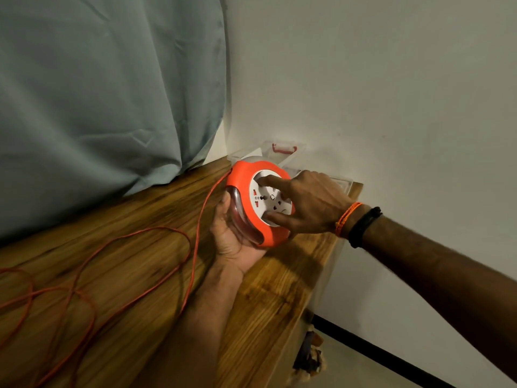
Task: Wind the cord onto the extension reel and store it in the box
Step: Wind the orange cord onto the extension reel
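An orange extension reel [243,175] with a white socket face is held above the wooden table [126,219]. My left hand [228,239] cups it from below, fingers curled round its clear lower side. My right hand [307,203] lies on the white face, index finger and thumb pressed onto the dial. The orange cord [193,247] leaves the reel's left side and trails in loose loops across the table to the left edge. A clear plastic box [282,158] with a red latch stands behind the reel against the wall.
A grey-blue curtain [98,93] hangs over the table's back left. A white wall [391,93] is at the right. The table's right edge drops to a pale floor with a black skirting strip [377,357]; blurred items [307,357] lie under the edge.
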`<action>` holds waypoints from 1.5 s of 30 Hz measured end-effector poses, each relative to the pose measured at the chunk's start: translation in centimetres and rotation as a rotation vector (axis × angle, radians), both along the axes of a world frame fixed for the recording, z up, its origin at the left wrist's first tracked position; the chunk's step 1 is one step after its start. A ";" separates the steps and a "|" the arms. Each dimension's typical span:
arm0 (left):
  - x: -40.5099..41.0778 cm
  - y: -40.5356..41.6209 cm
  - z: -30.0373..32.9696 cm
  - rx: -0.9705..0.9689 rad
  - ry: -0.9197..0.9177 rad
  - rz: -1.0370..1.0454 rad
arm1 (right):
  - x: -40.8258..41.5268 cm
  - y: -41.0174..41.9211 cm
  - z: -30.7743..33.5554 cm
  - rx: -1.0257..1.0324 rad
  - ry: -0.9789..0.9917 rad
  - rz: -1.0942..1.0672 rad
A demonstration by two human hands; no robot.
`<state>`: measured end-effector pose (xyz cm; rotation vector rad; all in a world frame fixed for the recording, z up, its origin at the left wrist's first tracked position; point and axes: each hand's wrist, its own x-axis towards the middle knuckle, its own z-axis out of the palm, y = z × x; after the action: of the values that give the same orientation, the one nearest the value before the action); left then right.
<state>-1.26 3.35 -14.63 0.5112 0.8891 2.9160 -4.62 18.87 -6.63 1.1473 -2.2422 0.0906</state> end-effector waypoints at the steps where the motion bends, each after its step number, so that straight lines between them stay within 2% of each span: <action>1: 0.1 0.0 0.1 -0.004 -0.005 0.004 | -0.1 -0.1 0.0 -0.017 0.003 0.008; 3: 0.2 0.1 0.2 0.001 -0.003 0.008 | 0.2 -0.5 -0.1 -0.061 -0.020 -0.013; 5: 0.3 0.2 0.3 0.017 -0.007 0.012 | 0.7 -1.5 -1.1 -0.288 -0.168 -0.135; 6: 0.3 0.3 0.4 0.013 -0.015 0.027 | 1.2 -2.1 -1.3 -0.525 -0.388 -0.209; 8: 0.4 0.6 0.6 -0.007 -0.021 0.058 | 1.3 -3.3 -1.5 -1.043 -1.045 -0.275; 9: 0.4 0.6 0.7 -0.005 -0.018 0.060 | 1.3 -3.6 -1.2 -1.153 -1.276 -0.274; 11: 0.4 0.6 0.7 0.001 -0.012 0.057 | 0.9 -3.4 -1.1 -1.145 -1.407 -0.278; 13: 0.3 0.5 0.6 -0.001 -0.012 0.040 | 0.5 -2.6 -1.3 -1.049 -1.409 -0.249; 15: 0.3 0.3 0.6 0.009 -0.002 0.012 | 0.3 -1.8 -1.0 -0.878 -1.326 -0.266; 16: 0.4 0.3 0.6 0.013 0.003 0.000 | 0.4 -1.4 -0.8 -0.776 -1.216 -0.280; 20: 0.5 0.1 0.6 0.005 -0.038 0.017 | 1.6 -0.2 1.1 -0.572 -0.548 -0.244; 22: 0.5 0.1 0.5 0.007 -0.016 -0.001 | 2.3 0.4 1.4 -0.363 -0.350 -0.168; 25: 0.3 0.1 0.3 -0.004 0.001 0.002 | 2.1 0.7 1.1 -0.129 -0.175 -0.102; 27: 0.2 0.0 0.1 0.001 0.011 -0.001 | 1.5 0.6 0.9 -0.063 -0.102 -0.064; 32: 0.0 0.0 0.1 0.014 0.016 -0.030 | 0.4 -0.1 -0.1 -0.051 -0.045 0.008; 37: 0.2 0.0 0.3 0.011 0.017 -0.031 | 0.4 -0.7 -0.4 -0.142 -0.106 -0.052; 38: 0.3 0.1 0.3 0.013 0.017 -0.027 | 0.7 -1.1 -0.5 -0.253 -0.182 -0.118; 39: 0.3 0.2 0.4 0.005 0.011 -0.016 | 1.2 -1.6 -0.5 -0.439 -0.370 -0.198; 41: 0.4 0.4 0.5 -0.027 0.001 0.013 | 1.9 -2.9 -0.3 -0.986 -1.086 -0.267; 42: 0.4 0.5 0.5 -0.037 -0.005 0.029 | 2.2 -3.3 -0.1 -1.162 -1.379 -0.263; 43: 0.4 0.5 0.5 -0.039 -0.003 0.039 | 2.3 -3.4 0.1 -1.231 -1.516 -0.248; 45: 0.4 0.4 0.5 -0.044 0.007 0.039 | 2.1 -3.2 0.1 -1.201 -1.576 -0.238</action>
<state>-0.84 3.74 -14.17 0.5072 0.9722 2.9235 -2.56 15.63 -6.51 -0.0958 -2.4391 2.4953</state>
